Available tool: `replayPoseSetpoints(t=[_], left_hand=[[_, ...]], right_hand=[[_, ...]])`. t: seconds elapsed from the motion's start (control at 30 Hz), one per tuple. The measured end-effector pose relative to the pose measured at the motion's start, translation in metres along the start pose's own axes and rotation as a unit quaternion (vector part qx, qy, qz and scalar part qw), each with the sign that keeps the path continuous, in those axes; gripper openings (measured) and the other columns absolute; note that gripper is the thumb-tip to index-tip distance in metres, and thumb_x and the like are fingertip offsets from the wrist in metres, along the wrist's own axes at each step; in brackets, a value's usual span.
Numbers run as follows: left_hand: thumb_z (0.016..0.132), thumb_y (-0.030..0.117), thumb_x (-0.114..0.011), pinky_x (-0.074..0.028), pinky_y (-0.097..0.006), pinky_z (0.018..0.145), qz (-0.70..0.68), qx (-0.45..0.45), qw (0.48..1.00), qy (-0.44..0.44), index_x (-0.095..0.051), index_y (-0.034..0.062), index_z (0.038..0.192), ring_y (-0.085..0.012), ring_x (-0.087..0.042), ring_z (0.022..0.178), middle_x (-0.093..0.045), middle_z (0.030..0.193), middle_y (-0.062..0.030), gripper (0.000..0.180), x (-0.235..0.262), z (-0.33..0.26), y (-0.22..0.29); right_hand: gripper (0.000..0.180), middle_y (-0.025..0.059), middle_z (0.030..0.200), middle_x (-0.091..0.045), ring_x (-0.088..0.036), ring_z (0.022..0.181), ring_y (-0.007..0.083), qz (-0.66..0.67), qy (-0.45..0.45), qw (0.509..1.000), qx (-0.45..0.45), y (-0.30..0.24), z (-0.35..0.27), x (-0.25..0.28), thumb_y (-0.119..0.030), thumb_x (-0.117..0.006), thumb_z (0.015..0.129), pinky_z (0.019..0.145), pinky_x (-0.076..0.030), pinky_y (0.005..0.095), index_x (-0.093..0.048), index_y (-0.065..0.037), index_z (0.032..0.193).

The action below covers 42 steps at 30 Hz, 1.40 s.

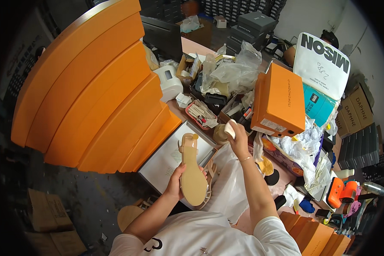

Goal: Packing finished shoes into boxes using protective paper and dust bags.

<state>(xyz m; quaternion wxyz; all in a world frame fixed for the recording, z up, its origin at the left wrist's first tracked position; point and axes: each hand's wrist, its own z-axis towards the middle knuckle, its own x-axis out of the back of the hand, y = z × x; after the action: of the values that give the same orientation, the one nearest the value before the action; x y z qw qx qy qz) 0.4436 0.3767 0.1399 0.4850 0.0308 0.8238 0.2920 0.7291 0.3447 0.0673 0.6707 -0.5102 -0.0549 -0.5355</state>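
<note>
both hands grasp: left hand [175, 181] a sandal [193, 181] (sole showing), right hand [240, 141] a white wad [230, 129].

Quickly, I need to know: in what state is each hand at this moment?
Left hand: closed, holding a beige-soled sandal.
Right hand: closed on a white wad; whether cloth or tissue, I cannot tell.

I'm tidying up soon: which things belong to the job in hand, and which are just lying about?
Job in hand:
sandal, sole showing, in the left hand
white wad in the right hand

Apparently just lying about:
orange shoebox beyond the right hand
teal box beside it
clear plastic bags
</note>
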Motion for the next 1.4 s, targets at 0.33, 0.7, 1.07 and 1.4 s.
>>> replayPoseSetpoints(t=[0.33, 0.7, 1.07, 1.4], left_hand=[[0.094, 0.059, -0.033, -0.051, -0.037, 0.078, -0.035, 0.028, 0.999, 0.004, -0.059, 0.0009, 0.101, -0.0255, -0.062, 0.087, -0.063, 0.088, -0.0145, 0.064, -0.008, 0.001, -0.005], [0.093, 0.058, -0.037, -0.052, -0.037, 0.072, -0.054, 0.014, 0.998, 0.015, -0.060, 0.0031, 0.100, -0.0269, -0.062, 0.084, -0.061, 0.087, -0.0108, 0.060, -0.001, 0.000, -0.001], [0.091, 0.051, -0.043, -0.053, -0.036, 0.076, -0.024, 0.071, 0.997, 0.004, -0.056, 0.0065, 0.114, -0.0231, -0.064, 0.082, -0.064, 0.094, -0.0103, 0.051, -0.002, 0.002, -0.050], [0.092, 0.047, -0.045, -0.054, -0.040, 0.075, -0.063, 0.104, 0.993, 0.008, -0.054, 0.0092, 0.115, -0.0284, -0.064, 0.083, -0.063, 0.090, -0.0115, 0.046, 0.010, -0.017, -0.098]], right_hand=[[0.032, 0.0103, 0.113, -0.057, -0.062, 0.087, 0.0155, 0.447, 0.407, 0.742, -0.290, -0.020, -0.081, 0.050, -0.003, -0.056, 0.092, 0.068, -0.056, 0.0261, -0.045, -0.006, 0.122], [0.053, 0.0203, 0.129, -0.045, -0.050, 0.115, 0.0371, -0.075, -0.030, 0.993, -0.083, -0.039, -0.007, -0.014, -0.006, -0.066, 0.077, 0.095, -0.045, 0.0413, -0.055, -0.014, 0.129], [0.034, 0.0061, 0.096, -0.058, -0.063, 0.083, 0.0263, 0.033, -0.202, 0.977, 0.059, -0.191, -0.158, 0.073, -0.004, -0.063, 0.069, 0.061, -0.054, 0.0350, -0.059, -0.012, 0.102], [0.030, 0.0087, 0.084, -0.055, -0.061, 0.065, 0.0308, 0.011, -0.160, 0.987, 0.023, -0.202, -0.188, 0.085, -0.006, -0.066, 0.070, 0.052, -0.049, 0.0404, -0.059, -0.013, 0.098]])
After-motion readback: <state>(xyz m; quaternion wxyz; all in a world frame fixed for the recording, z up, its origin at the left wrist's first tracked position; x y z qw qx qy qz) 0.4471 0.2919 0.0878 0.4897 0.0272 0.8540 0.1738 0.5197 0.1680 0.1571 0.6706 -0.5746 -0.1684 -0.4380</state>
